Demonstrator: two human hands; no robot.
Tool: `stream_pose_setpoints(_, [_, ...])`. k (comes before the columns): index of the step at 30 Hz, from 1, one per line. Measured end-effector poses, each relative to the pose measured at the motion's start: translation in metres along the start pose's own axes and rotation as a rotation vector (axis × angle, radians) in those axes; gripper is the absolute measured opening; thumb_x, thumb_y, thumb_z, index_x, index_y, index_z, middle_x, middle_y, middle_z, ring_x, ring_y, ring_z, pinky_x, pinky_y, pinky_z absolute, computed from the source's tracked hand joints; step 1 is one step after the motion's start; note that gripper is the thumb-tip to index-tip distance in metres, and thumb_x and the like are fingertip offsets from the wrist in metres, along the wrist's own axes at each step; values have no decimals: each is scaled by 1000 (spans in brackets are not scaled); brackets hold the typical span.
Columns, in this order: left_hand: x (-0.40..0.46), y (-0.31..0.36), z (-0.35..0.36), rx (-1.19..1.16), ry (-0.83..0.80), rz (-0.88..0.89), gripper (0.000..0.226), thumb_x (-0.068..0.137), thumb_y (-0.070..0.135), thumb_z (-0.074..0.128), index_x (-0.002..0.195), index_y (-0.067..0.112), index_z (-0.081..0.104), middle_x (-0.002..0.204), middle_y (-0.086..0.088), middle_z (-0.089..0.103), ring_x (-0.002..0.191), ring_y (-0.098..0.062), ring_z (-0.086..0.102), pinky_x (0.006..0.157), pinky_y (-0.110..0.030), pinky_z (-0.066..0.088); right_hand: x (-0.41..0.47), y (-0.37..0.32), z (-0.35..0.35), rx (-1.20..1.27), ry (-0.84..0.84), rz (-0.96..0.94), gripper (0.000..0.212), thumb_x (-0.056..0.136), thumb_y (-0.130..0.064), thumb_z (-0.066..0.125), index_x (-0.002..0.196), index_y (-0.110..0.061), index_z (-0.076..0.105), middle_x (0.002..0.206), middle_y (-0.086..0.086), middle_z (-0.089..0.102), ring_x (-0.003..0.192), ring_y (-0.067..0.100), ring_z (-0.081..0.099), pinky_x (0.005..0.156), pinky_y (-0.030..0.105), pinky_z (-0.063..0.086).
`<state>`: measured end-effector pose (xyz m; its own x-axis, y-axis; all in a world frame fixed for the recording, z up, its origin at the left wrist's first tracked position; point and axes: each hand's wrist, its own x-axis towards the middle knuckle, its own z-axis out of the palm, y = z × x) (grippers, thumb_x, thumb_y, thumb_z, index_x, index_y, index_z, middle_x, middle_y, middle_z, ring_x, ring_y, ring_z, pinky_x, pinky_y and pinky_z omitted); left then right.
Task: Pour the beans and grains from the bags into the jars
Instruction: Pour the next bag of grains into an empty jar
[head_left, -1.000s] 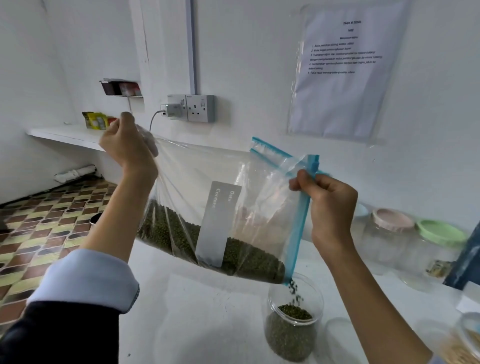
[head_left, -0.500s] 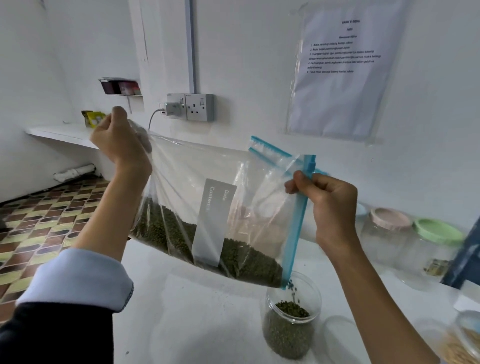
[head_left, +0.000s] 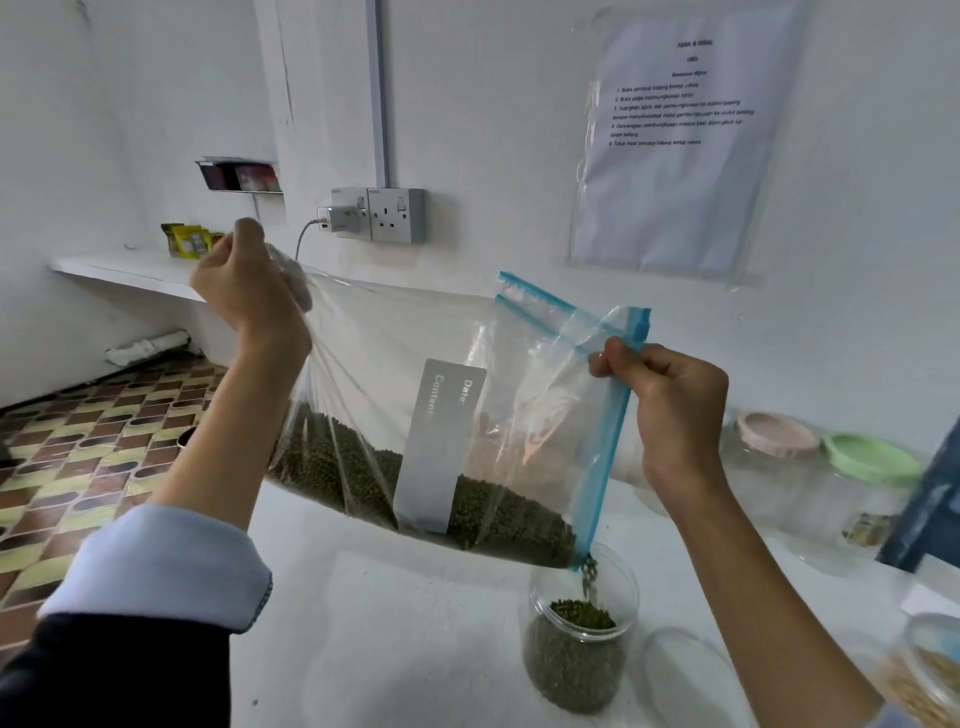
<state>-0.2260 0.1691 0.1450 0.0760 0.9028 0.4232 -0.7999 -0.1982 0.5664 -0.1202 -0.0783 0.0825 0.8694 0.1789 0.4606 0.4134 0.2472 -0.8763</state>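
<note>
My left hand (head_left: 249, 291) pinching one zip bag (head_left: 415, 415) by its bottom corner, right hand (head_left: 670, 410) gripping its blue zip edge, mung beans (head_left: 493, 509) trickling into one open jar (head_left: 582, 639) mid-table, two lidded jars (head_left: 810, 467) at the table's back edge

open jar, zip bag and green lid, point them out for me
open jar (head_left: 576, 670), head view, on its bean-filled wall
zip bag (head_left: 374, 353), head view, on the clear upper film
green lid (head_left: 870, 457), head view, on its top
</note>
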Motion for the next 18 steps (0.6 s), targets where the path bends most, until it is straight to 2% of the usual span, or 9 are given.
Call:
stream_pose_setpoints(3, [1, 0, -2, 28, 5, 14, 51, 77, -3, 43, 33, 20, 33, 29, 5, 24, 25, -16, 23, 37, -23, 11, 2, -1, 1, -32, -40, -2, 15, 86, -17, 66, 80, -6, 72, 71, -8, 69, 66, -11, 61, 66, 0, 42])
stream_pose_setpoints(6, [4, 1, -2, 41, 9, 18, 43, 76, -1, 43, 39, 16, 31, 31, 4, 23, 27, -19, 25, 37, -23, 11, 2, -1, 0, -45, 2, 1, 15, 87, -19, 66, 81, -6, 73, 72, -9, 68, 65, -13, 60, 67, 0, 43])
stream_pose_setpoints(8, [5, 0, -2, 56, 22, 23, 40, 76, 0, 44, 41, 14, 30, 31, 2, 22, 27, -18, 24, 37, -23, 11, 2, -1, 1, -53, -55, 17, 15, 86, -18, 66, 80, -6, 73, 72, -8, 69, 66, -12, 61, 68, 2, 43])
stream_pose_setpoints(12, [6, 1, -3, 53, 28, 33, 42, 77, -1, 43, 40, 14, 31, 29, 0, 24, 25, -19, 24, 35, -22, 12, 1, 0, 0, -28, -16, 15, 15, 86, -18, 66, 83, -5, 73, 72, -8, 68, 65, -13, 60, 64, 0, 42])
stream_pose_setpoints(15, [4, 2, -4, 54, 47, 41, 46, 78, -2, 42, 38, 15, 30, 28, 1, 24, 25, -18, 24, 35, -20, 12, -2, -1, 2, -39, -81, 2, 14, 85, -16, 67, 80, -4, 73, 68, -9, 69, 66, -9, 62, 67, 2, 43])
stream_pose_setpoints(18, [4, 4, -5, 40, 66, 35, 44, 78, -3, 42, 39, 15, 30, 27, 3, 24, 24, -17, 24, 35, -18, 12, -4, -2, 0, -11, -47, -14, 14, 85, -17, 67, 77, -7, 73, 68, -9, 69, 67, -8, 62, 66, 1, 42])
